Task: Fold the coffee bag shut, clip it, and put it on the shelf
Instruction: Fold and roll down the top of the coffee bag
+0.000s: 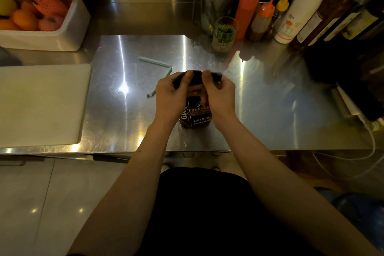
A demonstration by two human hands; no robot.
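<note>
At centre frame, the left hand (169,93) and right hand (218,94) are both pinching the coffee bag (196,115) top, seemingly rolling it down, while the bag is standing on the table (270,110) and the opened clip (155,64) is waiting just behind.

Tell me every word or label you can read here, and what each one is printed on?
"BAKED COFFEE": front of the coffee bag.
"NET.WEIGHT:": same front, below; the figure after it is blurred.
"GA": big letters up the bag's side, the rest hidden by the left hand.
Chinese characters mid-front: too blurred to read.
White bottle and dark bottles: label print too small to read.
</note>
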